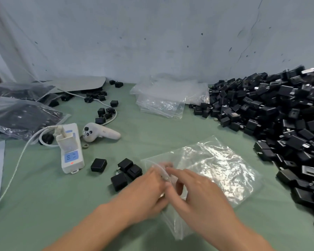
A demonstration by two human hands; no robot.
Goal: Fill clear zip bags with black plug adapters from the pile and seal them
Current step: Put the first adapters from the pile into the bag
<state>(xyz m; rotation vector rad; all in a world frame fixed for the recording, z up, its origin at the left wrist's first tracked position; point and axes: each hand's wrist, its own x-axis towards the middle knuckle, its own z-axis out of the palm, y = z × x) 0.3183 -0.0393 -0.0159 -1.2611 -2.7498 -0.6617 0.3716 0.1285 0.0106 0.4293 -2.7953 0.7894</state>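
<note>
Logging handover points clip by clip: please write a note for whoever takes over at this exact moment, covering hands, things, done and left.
Hands: the left hand pinches the mouth edge of the clear zip bag; the right hand is at the same edge, its grip blurred.
The bag lies flat, empty and unsealed.
Four loose adapters sit just to its left, the pile to its right, the spare bags behind.
Done: filled bags lie far left.
Left: open, fill and seal this one.
</note>
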